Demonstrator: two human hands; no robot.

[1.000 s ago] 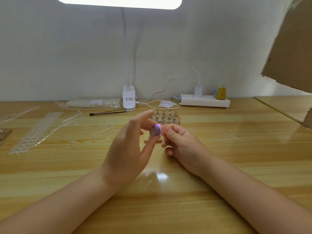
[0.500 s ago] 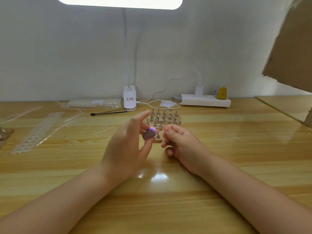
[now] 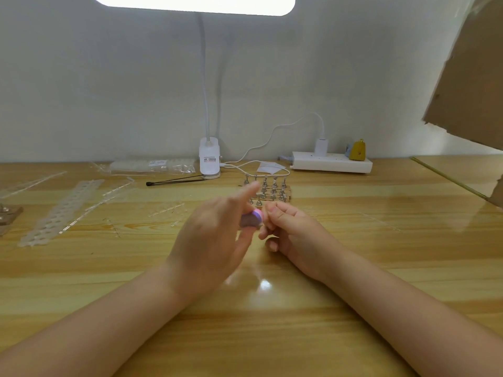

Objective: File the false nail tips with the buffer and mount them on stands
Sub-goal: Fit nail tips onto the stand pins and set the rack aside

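My left hand [image 3: 211,238] grips a small purple and pink buffer block [image 3: 251,219] between thumb and fingers, its index finger stretched forward. The buffer's end touches the fingertips of my right hand [image 3: 291,235], which are pinched together on something too small and clear to make out, likely a nail tip. Just behind both hands a wooden base [image 3: 288,192] carries several metal nail stands [image 3: 273,186]. Both hands hover low over the wooden table [image 3: 272,322].
Clear nail-tip strips [image 3: 58,213] and empty frames lie at the left. A bag of tips [image 3: 152,166], black tweezers [image 3: 174,181], the clip lamp base [image 3: 209,158] and a white power strip [image 3: 330,162] line the wall. Cardboard [image 3: 471,77] hangs at the upper right.
The left hand has slid the buffer down and back along the right fingertips in a filing stroke. The right hand has stayed in place.
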